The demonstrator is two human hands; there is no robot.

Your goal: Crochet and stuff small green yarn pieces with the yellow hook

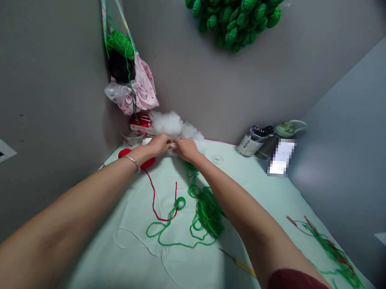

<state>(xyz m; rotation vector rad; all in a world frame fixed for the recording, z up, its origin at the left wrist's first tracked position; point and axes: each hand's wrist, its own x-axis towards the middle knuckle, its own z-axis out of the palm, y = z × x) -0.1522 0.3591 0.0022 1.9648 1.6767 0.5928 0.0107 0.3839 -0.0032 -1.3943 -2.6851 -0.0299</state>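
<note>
My left hand [159, 145] and my right hand [186, 149] meet at the far side of the table, fingers bent close together. Both pinch white fibre stuffing [169, 123], a fluffy heap of which rises just behind them. Under my left wrist lies a red piece [148, 162], partly covered, with a red strand [153, 203] trailing toward me. Below my right hand is a loose bundle of green yarn [209, 213]. A small green crocheted ring [180, 203] sits on the table, joined to a looping green strand.
A crochet hook with a yellow handle [244, 268] lies beside my right forearm. At right are a pen cup [250, 142], a green-lidded bottle [285, 129], a phone [281, 157] and yarn scraps [336, 253]. A pink bag [146, 87] and green crocheted pieces [238, 16] hang above.
</note>
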